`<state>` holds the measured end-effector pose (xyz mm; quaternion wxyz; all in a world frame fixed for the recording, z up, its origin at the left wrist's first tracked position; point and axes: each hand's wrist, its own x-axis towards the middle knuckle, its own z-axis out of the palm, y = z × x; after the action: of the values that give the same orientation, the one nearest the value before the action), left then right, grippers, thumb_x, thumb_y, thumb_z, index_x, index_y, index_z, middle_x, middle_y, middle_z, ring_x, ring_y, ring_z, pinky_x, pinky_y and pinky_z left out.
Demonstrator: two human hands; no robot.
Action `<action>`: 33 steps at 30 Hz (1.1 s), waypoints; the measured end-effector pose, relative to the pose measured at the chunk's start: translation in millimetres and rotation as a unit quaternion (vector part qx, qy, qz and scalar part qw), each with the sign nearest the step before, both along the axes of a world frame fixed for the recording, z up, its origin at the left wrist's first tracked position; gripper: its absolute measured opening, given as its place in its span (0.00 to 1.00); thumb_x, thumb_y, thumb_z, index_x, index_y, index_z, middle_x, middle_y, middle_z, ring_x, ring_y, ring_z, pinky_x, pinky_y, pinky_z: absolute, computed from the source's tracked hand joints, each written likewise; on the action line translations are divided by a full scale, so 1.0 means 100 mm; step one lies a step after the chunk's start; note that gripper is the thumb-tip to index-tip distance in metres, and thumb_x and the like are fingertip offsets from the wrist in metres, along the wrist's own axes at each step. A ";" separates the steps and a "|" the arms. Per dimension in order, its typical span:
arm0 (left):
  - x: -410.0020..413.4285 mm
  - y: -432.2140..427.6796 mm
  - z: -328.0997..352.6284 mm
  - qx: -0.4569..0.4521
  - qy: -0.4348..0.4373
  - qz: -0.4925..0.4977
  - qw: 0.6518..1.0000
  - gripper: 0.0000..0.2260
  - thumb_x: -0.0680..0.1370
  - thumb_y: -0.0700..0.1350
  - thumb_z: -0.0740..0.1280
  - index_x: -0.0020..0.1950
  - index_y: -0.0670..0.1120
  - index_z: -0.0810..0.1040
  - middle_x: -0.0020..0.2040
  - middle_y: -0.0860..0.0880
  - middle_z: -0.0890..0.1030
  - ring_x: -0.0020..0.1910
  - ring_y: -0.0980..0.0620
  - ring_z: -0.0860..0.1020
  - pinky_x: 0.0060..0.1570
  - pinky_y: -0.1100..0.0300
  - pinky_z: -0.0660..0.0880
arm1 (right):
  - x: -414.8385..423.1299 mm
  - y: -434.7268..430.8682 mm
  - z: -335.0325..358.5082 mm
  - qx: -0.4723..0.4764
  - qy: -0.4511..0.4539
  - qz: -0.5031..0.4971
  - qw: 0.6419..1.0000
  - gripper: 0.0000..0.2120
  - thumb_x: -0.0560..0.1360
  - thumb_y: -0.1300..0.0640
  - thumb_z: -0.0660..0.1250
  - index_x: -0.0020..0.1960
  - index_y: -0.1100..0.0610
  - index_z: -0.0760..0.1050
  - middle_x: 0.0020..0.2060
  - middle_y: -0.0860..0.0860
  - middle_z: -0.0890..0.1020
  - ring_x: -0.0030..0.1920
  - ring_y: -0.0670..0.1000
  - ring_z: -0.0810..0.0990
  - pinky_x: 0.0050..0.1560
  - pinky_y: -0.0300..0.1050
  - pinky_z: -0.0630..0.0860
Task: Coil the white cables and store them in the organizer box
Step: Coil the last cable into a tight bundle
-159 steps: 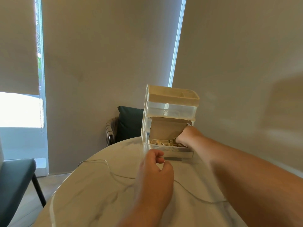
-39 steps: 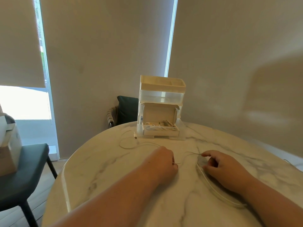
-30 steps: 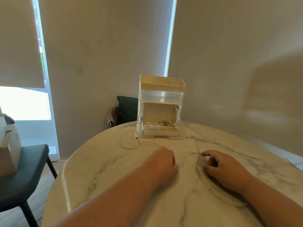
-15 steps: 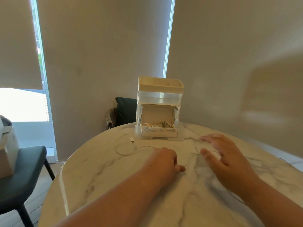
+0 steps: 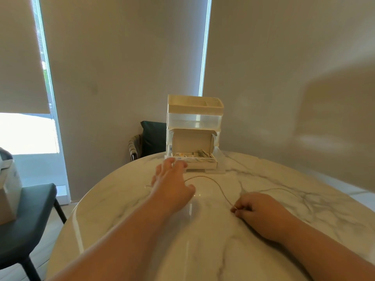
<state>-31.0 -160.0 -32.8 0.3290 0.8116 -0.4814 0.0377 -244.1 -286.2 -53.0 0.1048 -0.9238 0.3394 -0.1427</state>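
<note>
Head view: a person's right hand (image 5: pixel 261 213) pinches the white cable (image 5: pixel 218 185) in curled fingers, anchoring it on the marble bench (image 5: pixel 121 199). The left hand (image 5: pixel 172 185), fingers straight, spread and holding nothing, reaches toward the cable's far loop, apparently to gather slack for coiling. Beyond stands the organizer box (image 5: pixel 194 118), its open carton (image 5: pixel 192 141) already holding coiled cables (image 5: pixel 199 157).
</note>
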 end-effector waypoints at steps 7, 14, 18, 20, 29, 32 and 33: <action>0.14 0.07 0.01 0.191 0.062 0.010 0.980 0.11 0.78 0.43 0.65 0.59 0.48 0.79 0.58 0.49 0.78 0.54 0.50 0.76 0.57 0.58 0.73 | -0.22 -0.29 0.05 0.018 -0.006 -0.106 0.994 0.09 0.76 0.56 0.67 0.52 0.48 0.85 0.47 0.44 0.83 0.44 0.43 0.76 0.44 0.35 0.68; 0.19 0.03 0.01 0.069 0.221 0.020 0.973 0.09 0.80 0.40 0.63 0.58 0.45 0.78 0.55 0.46 0.80 0.54 0.48 0.79 0.56 0.55 0.77 | -0.21 -0.16 0.06 0.041 -0.058 -0.032 0.997 0.09 0.78 0.45 0.66 0.54 0.45 0.81 0.48 0.35 0.80 0.48 0.39 0.76 0.51 0.36 0.70; 0.05 0.02 0.15 -0.180 0.532 -0.069 0.825 0.05 0.82 0.39 0.63 0.57 0.43 0.74 0.48 0.43 0.78 0.42 0.47 0.80 0.43 0.53 0.83 | -0.18 -0.15 0.00 0.078 -0.126 0.035 0.988 0.38 0.67 0.23 0.55 0.70 0.43 0.71 0.64 0.36 0.73 0.64 0.38 0.71 0.67 0.37 0.66; -0.04 0.07 0.23 -0.223 0.655 -0.146 0.707 0.03 0.82 0.41 0.62 0.52 0.42 0.73 0.37 0.46 0.75 0.32 0.52 0.74 0.31 0.59 0.77 | -0.17 -0.14 -0.01 0.111 -0.131 0.069 0.983 0.40 0.64 0.22 0.55 0.68 0.43 0.73 0.61 0.36 0.75 0.61 0.36 0.73 0.63 0.35 0.68; -0.13 0.18 0.27 -0.103 0.669 -0.213 0.705 0.09 0.81 0.48 0.60 0.46 0.44 0.73 0.31 0.49 0.68 0.23 0.57 0.62 0.21 0.65 0.59 | -0.11 -0.27 -0.09 0.097 -0.246 0.002 0.964 0.26 0.78 0.31 0.50 0.58 0.43 0.79 0.56 0.40 0.79 0.54 0.38 0.75 0.57 0.39 0.69; -0.17 0.20 0.23 0.000 0.580 -0.163 0.798 0.13 0.81 0.51 0.63 0.54 0.42 0.76 0.31 0.49 0.70 0.25 0.56 0.61 0.24 0.64 0.58 | -0.11 -0.32 -0.12 0.080 -0.250 -0.021 0.965 0.16 0.83 0.45 0.54 0.55 0.46 0.80 0.55 0.43 0.80 0.54 0.40 0.76 0.56 0.37 0.68; -0.19 0.20 0.22 0.030 0.541 -0.146 0.828 0.14 0.81 0.52 0.65 0.56 0.41 0.77 0.31 0.49 0.70 0.25 0.55 0.61 0.26 0.63 0.58 | -0.11 -0.33 -0.12 0.074 -0.254 -0.022 0.964 0.14 0.83 0.47 0.56 0.55 0.46 0.80 0.55 0.43 0.81 0.54 0.39 0.76 0.57 0.38 0.70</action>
<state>-50.0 -140.0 -10.7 0.5140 0.6315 -0.3401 -0.4706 -254.6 -319.2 -64.6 0.2527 -0.8390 0.3316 -0.3496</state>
